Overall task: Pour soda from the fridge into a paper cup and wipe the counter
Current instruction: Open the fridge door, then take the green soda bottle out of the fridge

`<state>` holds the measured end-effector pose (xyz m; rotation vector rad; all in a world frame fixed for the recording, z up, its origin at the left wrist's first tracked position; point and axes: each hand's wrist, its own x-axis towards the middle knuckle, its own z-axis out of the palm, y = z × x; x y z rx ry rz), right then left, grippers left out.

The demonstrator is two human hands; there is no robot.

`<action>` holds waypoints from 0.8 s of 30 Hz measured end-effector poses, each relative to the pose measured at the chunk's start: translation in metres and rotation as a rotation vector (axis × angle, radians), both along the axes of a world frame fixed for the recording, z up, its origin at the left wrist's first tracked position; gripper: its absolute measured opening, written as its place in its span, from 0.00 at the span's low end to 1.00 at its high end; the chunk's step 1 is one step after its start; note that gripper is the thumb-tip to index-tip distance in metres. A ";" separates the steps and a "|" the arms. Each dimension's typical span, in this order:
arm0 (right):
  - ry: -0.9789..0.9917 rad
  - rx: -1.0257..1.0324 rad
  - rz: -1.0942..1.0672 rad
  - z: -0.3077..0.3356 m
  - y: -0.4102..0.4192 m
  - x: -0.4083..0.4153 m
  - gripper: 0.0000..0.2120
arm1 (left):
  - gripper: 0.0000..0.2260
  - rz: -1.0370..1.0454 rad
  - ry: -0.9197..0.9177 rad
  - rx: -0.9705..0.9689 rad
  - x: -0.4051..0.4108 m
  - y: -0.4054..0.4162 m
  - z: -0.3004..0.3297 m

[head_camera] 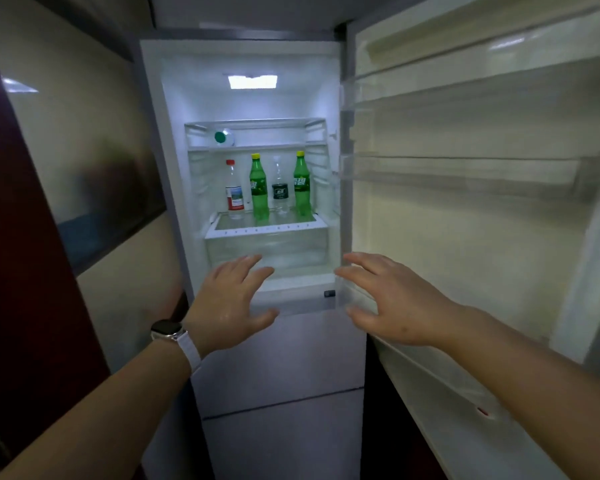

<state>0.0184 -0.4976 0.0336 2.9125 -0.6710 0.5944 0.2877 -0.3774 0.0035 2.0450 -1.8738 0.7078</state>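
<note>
The fridge stands open in front of me, lit inside, its door swung to the right. On the lower glass shelf stand two green soda bottles with yellow caps, one at the middle and one to the right. Between them is a clear water bottle with a dark label, and a clear bottle with a red cap stands at the left. My left hand and my right hand hover below the shelf, fingers spread, holding nothing. No paper cup or cloth is in view.
A bottle with a green cap lies on its side on the upper shelf. A clear crisper drawer sits under the bottles. The door's shelves hold nothing. A dark red cabinet and a wall flank the fridge at left.
</note>
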 end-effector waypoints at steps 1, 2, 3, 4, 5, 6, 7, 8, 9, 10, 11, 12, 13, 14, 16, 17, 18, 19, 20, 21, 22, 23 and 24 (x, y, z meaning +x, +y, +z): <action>0.010 -0.010 -0.002 0.001 -0.006 0.015 0.30 | 0.32 0.000 -0.036 0.006 0.012 -0.004 0.000; 0.020 -0.017 -0.008 0.003 -0.011 0.030 0.30 | 0.32 -0.004 -0.072 0.006 0.025 -0.008 -0.001; 0.024 -0.022 -0.013 0.004 -0.017 0.046 0.31 | 0.32 -0.015 -0.095 0.003 0.037 -0.012 -0.001; 0.023 -0.026 -0.017 0.004 -0.022 0.060 0.31 | 0.31 -0.029 -0.101 -0.002 0.048 -0.016 -0.001; 0.021 -0.028 -0.019 0.004 -0.027 0.075 0.31 | 0.31 -0.044 -0.096 -0.006 0.060 -0.021 -0.002; 0.022 -0.028 -0.020 0.003 -0.032 0.089 0.31 | 0.31 -0.056 -0.083 -0.011 0.072 -0.026 -0.002; 0.024 -0.025 -0.024 0.002 -0.037 0.102 0.31 | 0.31 -0.063 -0.059 -0.018 0.082 -0.032 -0.003; 0.024 -0.017 -0.028 0.001 -0.042 0.115 0.31 | 0.31 -0.068 -0.021 -0.025 0.091 -0.040 -0.004; 0.017 -0.002 -0.029 0.000 -0.047 0.127 0.31 | 0.31 -0.073 0.027 -0.029 0.099 -0.047 -0.005; 0.000 0.024 -0.029 -0.001 -0.051 0.139 0.31 | 0.31 -0.079 0.073 -0.028 0.105 -0.056 -0.007; -0.023 0.058 -0.033 -0.002 -0.055 0.149 0.31 | 0.31 -0.087 0.104 -0.021 0.110 -0.066 -0.010; -0.045 0.087 -0.037 -0.002 -0.058 0.159 0.31 | 0.32 -0.095 0.123 -0.010 0.115 -0.075 -0.012; -0.056 0.109 -0.039 -0.003 -0.062 0.168 0.31 | 0.32 -0.100 0.138 -0.001 0.119 -0.083 -0.014; -0.059 0.120 -0.040 -0.003 -0.065 0.175 0.31 | 0.32 -0.103 0.151 -0.004 0.123 -0.090 -0.014; -0.052 0.117 -0.039 -0.003 -0.077 0.190 0.31 | 0.31 -0.103 0.168 -0.033 0.135 -0.102 -0.014; -0.049 0.115 -0.041 -0.002 -0.083 0.198 0.31 | 0.31 -0.102 0.168 -0.045 0.140 -0.107 -0.014; -0.055 0.121 -0.043 -0.001 -0.091 0.205 0.31 | 0.31 -0.102 0.160 -0.050 0.146 -0.113 -0.013; -0.072 0.133 -0.042 -0.001 -0.098 0.212 0.30 | 0.31 -0.101 0.144 -0.047 0.150 -0.120 -0.013; -0.088 0.146 -0.034 -0.001 -0.106 0.219 0.30 | 0.31 -0.098 0.128 -0.042 0.154 -0.126 -0.013; -0.095 0.157 -0.024 -0.003 -0.114 0.226 0.29 | 0.30 -0.095 0.116 -0.041 0.156 -0.132 -0.014; -0.093 0.160 -0.017 -0.005 -0.123 0.233 0.29 | 0.30 -0.092 0.111 -0.043 0.160 -0.138 -0.015; -0.086 0.162 -0.014 -0.008 -0.132 0.240 0.29 | 0.30 -0.087 0.117 -0.042 0.164 -0.145 -0.016; -0.084 0.163 -0.009 -0.010 -0.141 0.247 0.29 | 0.31 -0.079 0.128 -0.038 0.169 -0.152 -0.016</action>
